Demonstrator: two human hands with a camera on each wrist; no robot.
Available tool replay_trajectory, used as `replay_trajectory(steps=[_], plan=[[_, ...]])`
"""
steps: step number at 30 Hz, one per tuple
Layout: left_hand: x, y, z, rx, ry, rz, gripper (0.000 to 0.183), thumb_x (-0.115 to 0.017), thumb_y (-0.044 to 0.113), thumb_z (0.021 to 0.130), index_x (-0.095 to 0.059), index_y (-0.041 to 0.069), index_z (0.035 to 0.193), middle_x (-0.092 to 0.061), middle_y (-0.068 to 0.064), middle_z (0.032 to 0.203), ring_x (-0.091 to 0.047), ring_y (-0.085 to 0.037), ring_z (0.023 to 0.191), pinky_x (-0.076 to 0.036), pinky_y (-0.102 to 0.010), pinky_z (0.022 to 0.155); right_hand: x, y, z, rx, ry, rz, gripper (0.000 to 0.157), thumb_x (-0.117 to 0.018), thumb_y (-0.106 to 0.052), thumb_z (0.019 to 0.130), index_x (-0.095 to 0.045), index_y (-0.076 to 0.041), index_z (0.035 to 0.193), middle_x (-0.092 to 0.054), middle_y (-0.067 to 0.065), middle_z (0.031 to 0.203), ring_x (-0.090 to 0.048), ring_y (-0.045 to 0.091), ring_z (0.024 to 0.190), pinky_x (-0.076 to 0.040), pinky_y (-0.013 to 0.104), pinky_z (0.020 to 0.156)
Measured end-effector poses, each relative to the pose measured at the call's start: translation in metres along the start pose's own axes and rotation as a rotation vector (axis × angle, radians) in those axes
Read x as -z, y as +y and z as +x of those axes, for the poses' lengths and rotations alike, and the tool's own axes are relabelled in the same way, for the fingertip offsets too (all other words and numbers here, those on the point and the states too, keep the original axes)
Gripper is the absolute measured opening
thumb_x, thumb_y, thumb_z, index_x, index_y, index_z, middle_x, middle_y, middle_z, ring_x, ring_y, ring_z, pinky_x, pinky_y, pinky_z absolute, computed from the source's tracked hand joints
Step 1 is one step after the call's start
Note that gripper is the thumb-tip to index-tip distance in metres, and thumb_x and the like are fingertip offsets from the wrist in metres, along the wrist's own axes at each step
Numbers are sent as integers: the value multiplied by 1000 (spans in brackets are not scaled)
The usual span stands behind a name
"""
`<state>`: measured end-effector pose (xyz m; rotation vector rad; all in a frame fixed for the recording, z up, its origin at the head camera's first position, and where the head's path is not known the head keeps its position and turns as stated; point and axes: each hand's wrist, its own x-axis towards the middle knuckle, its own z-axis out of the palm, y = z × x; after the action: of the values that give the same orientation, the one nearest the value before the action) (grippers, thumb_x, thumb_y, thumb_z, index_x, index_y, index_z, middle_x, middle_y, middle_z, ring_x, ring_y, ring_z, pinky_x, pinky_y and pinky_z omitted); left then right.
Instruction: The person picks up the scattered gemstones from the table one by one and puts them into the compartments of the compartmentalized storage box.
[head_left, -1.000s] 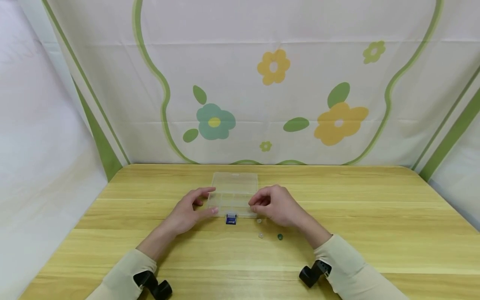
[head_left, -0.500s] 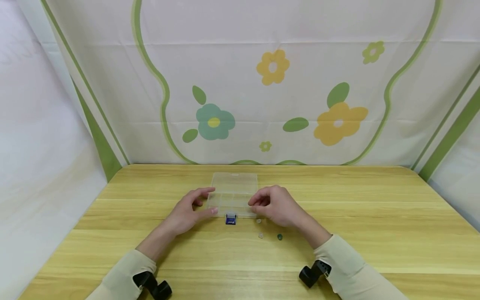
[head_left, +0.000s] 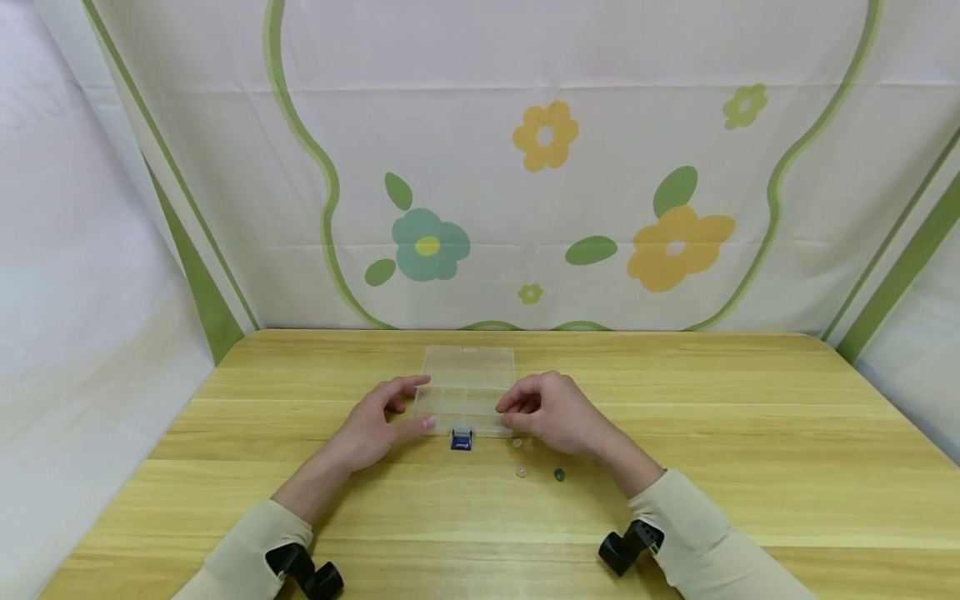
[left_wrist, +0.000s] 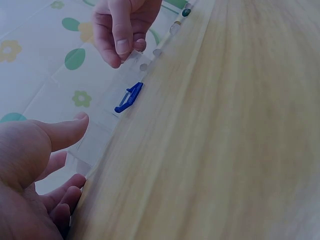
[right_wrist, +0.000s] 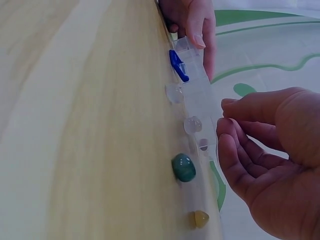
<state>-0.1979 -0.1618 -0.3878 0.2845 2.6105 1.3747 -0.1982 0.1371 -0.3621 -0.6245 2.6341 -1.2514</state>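
A clear plastic compartment box [head_left: 455, 403] lies with its lid [head_left: 469, 366] folded back and its blue latch [head_left: 461, 440] hanging at the front. My left hand [head_left: 372, 425] spans its left end, thumb at the front edge and index finger at the back, both fairly straight. Over the right end is my right hand [head_left: 551, 412], with thumb and index fingertips brought together. I cannot tell whether something small sits between those tips. A small dark bead [right_wrist: 203, 145] shows through the box wall below them. In front lie two clear beads and a green bead [right_wrist: 184, 167].
One clear bead [head_left: 517, 443] lies close to the box's front edge, another clear bead [head_left: 521, 472] nearer to me. A yellow bead [right_wrist: 201, 219] lies past the green one. Behind the wooden table [head_left: 712, 433] hangs a white cloth [head_left: 480, 167] with printed flowers.
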Motion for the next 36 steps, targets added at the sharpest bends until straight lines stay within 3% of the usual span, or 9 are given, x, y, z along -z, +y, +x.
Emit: replay_trajectory(steps=[10,36], plan=[[1,-4,3,4,-2,7,63,-79,35,96,-56,25,153,-56,-11,148,-50,-29,123,-42,-38,95,9,-3,-2,-41,37,39,11,-78,-15,97,-82,-12,106,-76,-1,96,-65,15,85,-54,27,73],[-1,-3,3,-1,0,-10,62,-80,33,96,-56,24,153,-56,-10,146,-49,-29,121,-41,-38,95,36,1,-11,-23,77,43,19,-78,-16,97,-79,-5,112,-76,4,101,-68,16,89,-57,27,78]])
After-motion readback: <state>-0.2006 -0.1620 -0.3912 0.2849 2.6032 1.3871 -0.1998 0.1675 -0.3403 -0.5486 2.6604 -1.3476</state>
